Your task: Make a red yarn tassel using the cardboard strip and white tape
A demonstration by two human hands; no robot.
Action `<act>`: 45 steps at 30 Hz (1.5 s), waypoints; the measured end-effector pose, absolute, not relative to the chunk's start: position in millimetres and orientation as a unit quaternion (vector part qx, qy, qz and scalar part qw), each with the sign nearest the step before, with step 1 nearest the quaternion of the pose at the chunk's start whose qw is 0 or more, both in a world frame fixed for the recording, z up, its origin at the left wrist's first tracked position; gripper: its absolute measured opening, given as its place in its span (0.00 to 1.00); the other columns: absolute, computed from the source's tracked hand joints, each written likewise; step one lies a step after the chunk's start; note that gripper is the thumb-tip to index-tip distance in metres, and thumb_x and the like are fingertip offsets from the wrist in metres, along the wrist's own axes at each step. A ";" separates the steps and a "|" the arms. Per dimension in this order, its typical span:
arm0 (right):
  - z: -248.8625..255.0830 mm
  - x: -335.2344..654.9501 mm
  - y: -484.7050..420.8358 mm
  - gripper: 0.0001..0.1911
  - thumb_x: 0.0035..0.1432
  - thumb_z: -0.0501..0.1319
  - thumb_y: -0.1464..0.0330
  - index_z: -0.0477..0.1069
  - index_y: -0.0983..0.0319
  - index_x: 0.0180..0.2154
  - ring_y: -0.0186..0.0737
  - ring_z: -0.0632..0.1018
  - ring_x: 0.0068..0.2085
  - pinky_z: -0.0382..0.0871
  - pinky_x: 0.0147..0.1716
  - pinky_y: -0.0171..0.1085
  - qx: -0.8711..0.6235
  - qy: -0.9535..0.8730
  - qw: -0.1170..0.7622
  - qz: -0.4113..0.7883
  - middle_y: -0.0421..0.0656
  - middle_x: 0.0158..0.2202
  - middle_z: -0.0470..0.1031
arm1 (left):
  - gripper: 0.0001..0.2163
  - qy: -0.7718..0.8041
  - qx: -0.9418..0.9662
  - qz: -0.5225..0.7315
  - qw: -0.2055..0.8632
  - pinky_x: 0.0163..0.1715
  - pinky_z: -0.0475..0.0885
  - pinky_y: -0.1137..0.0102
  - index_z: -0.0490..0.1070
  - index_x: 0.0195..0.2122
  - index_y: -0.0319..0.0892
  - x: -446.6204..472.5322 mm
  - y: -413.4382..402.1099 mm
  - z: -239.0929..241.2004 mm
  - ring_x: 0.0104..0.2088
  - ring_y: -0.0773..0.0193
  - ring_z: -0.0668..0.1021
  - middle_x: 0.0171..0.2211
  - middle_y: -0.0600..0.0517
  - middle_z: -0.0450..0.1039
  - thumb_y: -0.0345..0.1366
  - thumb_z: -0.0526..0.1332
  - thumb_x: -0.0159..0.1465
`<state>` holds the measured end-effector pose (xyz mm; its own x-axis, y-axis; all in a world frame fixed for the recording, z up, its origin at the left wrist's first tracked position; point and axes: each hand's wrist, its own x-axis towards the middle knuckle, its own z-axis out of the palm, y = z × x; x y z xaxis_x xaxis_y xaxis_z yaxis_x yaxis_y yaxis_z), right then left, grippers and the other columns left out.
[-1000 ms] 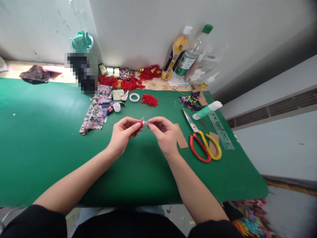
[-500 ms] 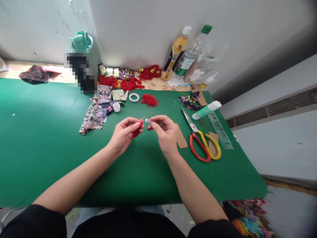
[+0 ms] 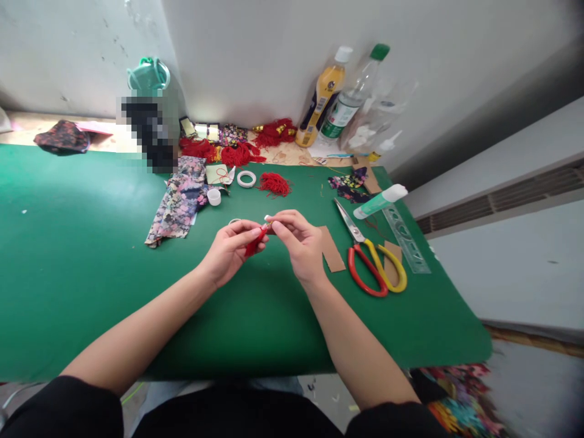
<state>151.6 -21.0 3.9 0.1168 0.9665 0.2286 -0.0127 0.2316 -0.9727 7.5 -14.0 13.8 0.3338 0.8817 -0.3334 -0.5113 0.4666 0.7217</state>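
Above the middle of the green table (image 3: 82, 261), my left hand (image 3: 228, 250) pinches a small red thread tassel (image 3: 254, 243) by its top. My right hand (image 3: 298, 242) is closed in a pinch on a small white strip of tape (image 3: 267, 218), pressed against the top of the tassel. The fingertips of both hands meet there. A brown card piece (image 3: 331, 249) lies flat just right of my right hand.
Scissors with red and yellow handles (image 3: 369, 258), a clear ruler (image 3: 405, 238) and a green glue stick (image 3: 379, 202) lie to the right. Floral fabric (image 3: 179, 201), a tape roll (image 3: 247, 179), a white cap (image 3: 214, 197) and loose red thread (image 3: 275, 183) sit behind. Bottles (image 3: 325, 97) stand at the wall.
My right hand has brought the white strip left to the top of the tassel; half a second ago the strip was held a little apart from it.
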 end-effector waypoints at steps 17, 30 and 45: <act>3.2 153.3 -19.6 0.07 0.58 0.64 0.63 0.74 0.58 0.29 0.36 0.75 0.34 0.71 0.34 0.37 -0.498 -0.607 0.551 0.281 0.41 0.31 0.71 | 0.11 0.409 0.433 0.503 0.627 0.33 0.74 0.68 0.77 0.28 0.40 7.5 -17.4 6.3 0.27 0.65 0.78 0.25 0.51 0.77 0.42 0.71 0.51; 5.0 150.9 -23.8 0.09 0.63 0.58 0.68 0.68 0.59 0.28 0.36 0.72 0.34 0.68 0.36 0.38 -0.487 -0.671 0.523 0.200 0.41 0.31 0.69 | 0.03 0.435 0.576 0.543 0.429 0.36 0.73 0.70 0.78 0.31 0.42 5.8 -21.1 8.0 0.34 0.64 0.78 0.32 0.50 0.78 0.34 0.66 0.58; 3.9 146.9 -26.1 0.09 0.62 0.60 0.70 0.67 0.61 0.28 0.33 0.71 0.32 0.65 0.31 0.35 -0.478 -0.653 0.548 0.211 0.39 0.29 0.67 | 0.02 0.402 0.697 0.557 0.209 0.32 0.74 0.73 0.74 0.31 0.40 6.2 -23.6 7.6 0.29 0.68 0.78 0.29 0.51 0.78 0.28 0.63 0.60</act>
<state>146.9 -26.1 3.9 0.0574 0.8559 0.5139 0.3933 0.4537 -0.7996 6.2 -23.6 7.6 0.0580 0.7924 0.6072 0.3264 -0.5899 0.7386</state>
